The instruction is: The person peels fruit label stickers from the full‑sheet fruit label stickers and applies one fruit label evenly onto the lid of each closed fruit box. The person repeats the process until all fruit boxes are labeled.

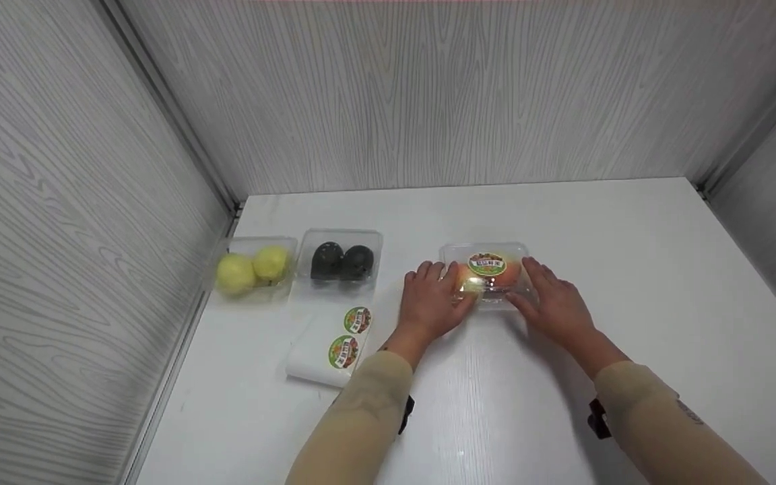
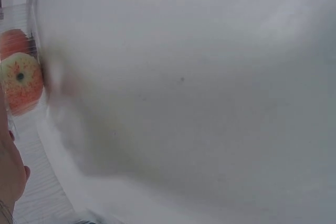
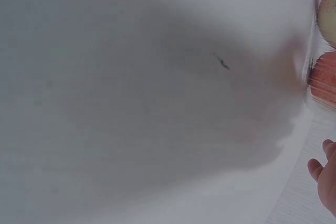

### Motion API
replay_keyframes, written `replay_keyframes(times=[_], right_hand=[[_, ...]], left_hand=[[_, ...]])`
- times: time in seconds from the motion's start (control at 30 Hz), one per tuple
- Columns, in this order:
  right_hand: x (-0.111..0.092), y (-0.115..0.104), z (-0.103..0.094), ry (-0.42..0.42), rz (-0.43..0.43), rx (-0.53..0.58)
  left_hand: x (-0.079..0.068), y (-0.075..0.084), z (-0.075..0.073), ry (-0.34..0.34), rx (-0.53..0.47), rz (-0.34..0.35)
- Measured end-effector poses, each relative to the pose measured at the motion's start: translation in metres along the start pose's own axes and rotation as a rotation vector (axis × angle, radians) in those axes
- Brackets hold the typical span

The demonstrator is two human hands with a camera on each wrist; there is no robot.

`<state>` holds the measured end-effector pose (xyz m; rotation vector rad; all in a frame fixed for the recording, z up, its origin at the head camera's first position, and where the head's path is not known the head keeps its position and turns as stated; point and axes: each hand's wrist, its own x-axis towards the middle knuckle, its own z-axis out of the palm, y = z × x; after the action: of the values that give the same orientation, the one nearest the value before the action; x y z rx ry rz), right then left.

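Observation:
A clear plastic clamshell box (image 1: 484,248) sits on the white table with red-and-yellow apples inside and a round fruit sticker (image 1: 487,264) on its lid. At its left side is my left hand (image 1: 428,300), fingers extended along the edge and thumb near the front. My right hand (image 1: 558,303) mirrors it on the right, fingertips at the side and thumb toward the front corner. In the left wrist view, an apple (image 2: 22,83) shows through the plastic beside part of the hand. A red apple (image 3: 324,77) appears at the right wrist view's edge.
Left of the hands stand a clear box (image 1: 378,249) of dark, round fruit and another box (image 1: 287,244) holding yellow-green fruit. A white sheet (image 1: 310,357) with two round stickers (image 1: 343,351) lies in front of them. Grey wood-grain panels (image 1: 388,94) enclose the table's back and sides.

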<state>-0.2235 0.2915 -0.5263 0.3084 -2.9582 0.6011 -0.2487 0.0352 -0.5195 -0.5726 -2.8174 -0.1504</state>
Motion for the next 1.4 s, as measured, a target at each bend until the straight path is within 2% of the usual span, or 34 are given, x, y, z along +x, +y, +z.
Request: replay_keyframes(times=[0.17,0.4,0.57,0.83,1.13,1.4], right_hand=[[0.006,0.013,-0.007,-0.027,0.025,-0.003],[0.013,0.037,-0.021,-0.053,0.028,-0.003],[0.020,0.057,-0.031,-0.079,0.050,-0.001],[0.026,0.085,-0.040,-0.075,0.079,0.007],[0.031,0.113,-0.047,-0.082,0.071,-0.055],[0.043,0.139,-0.059,-0.091,0.102,-0.057]], left_hand=[[0.014,0.010,0.005,0.010,0.010,0.000],[0.034,0.030,0.011,-0.014,0.012,-0.012],[0.053,0.046,0.016,-0.006,0.006,-0.020],[0.079,0.067,0.027,0.003,0.025,-0.007],[0.101,0.088,0.040,-0.026,0.034,-0.004],[0.129,0.106,0.041,-0.037,0.050,0.009]])
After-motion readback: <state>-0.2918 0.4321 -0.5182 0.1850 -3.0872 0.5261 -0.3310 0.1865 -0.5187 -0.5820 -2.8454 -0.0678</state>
